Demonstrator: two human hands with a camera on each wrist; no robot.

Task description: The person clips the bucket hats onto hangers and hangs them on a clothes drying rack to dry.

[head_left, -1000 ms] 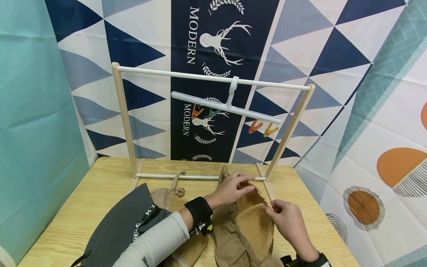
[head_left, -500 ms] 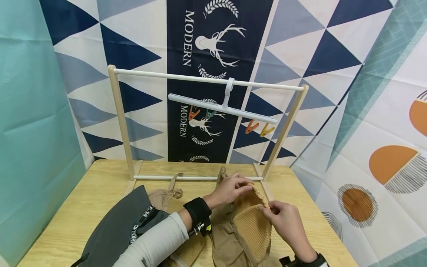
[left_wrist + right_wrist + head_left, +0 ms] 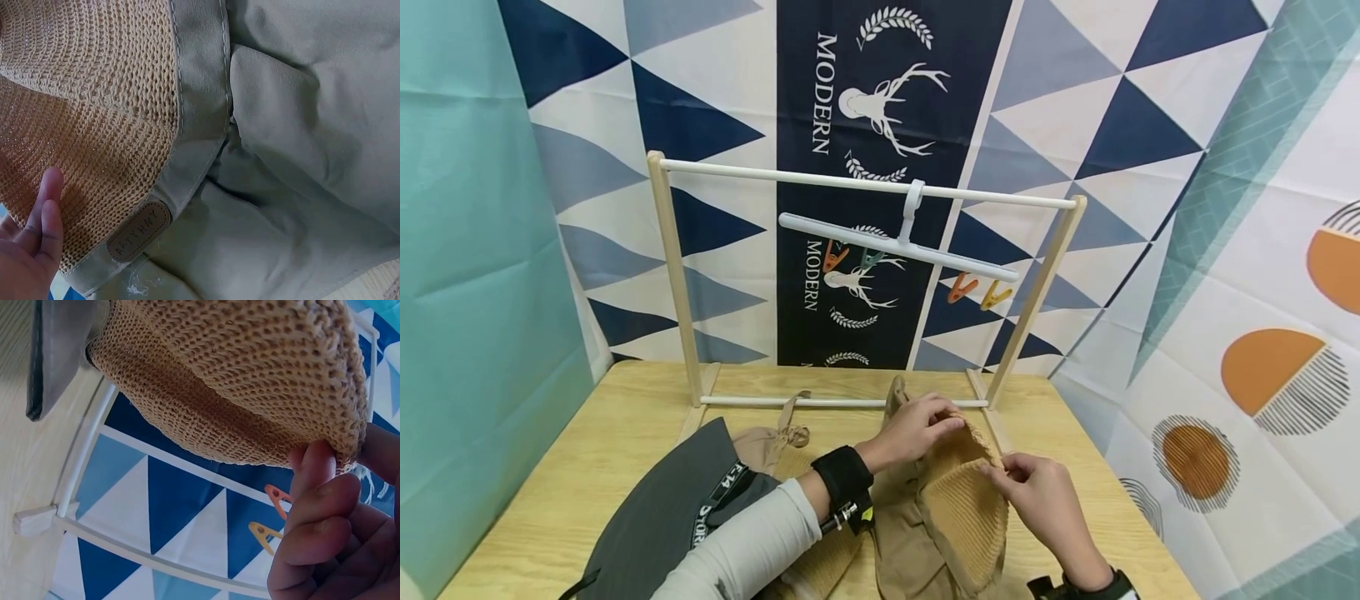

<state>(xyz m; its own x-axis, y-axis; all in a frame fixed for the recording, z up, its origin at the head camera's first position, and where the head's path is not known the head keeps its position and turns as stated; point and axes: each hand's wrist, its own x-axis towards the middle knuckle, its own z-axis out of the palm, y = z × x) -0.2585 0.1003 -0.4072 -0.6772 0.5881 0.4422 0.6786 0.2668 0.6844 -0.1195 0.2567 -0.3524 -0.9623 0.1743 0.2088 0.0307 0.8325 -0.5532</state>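
Note:
A sun hat with a tan knitted crown (image 3: 966, 508) and a khaki fabric brim (image 3: 898, 533) is held up over the table's right half. My left hand (image 3: 917, 429) grips the far part of the knitted edge, its fingers against the weave in the left wrist view. On the near right, my right hand (image 3: 1037, 496) pinches the same edge between thumb and forefinger, the other fingers curled in the right wrist view. A brown label (image 3: 139, 231) sits on the hat's fabric band. To the left lie a dark grey hat (image 3: 655, 508) and a second tan knitted hat (image 3: 827, 554), partly hidden by my left forearm.
Behind the hats stands a rack with wooden posts (image 3: 673, 275) and white bars (image 3: 820, 179). From its top bar hangs a tilted pale hanger (image 3: 865, 240) with orange clips (image 3: 962, 288), a green clip (image 3: 871, 258) and a yellow clip (image 3: 996, 296). Patterned cloth (image 3: 722, 83) backs the wooden table (image 3: 572, 467).
The head view has shifted slightly, so the rack and hats sit a little differently in frame. Both hands keep the same hold on the knitted edge.

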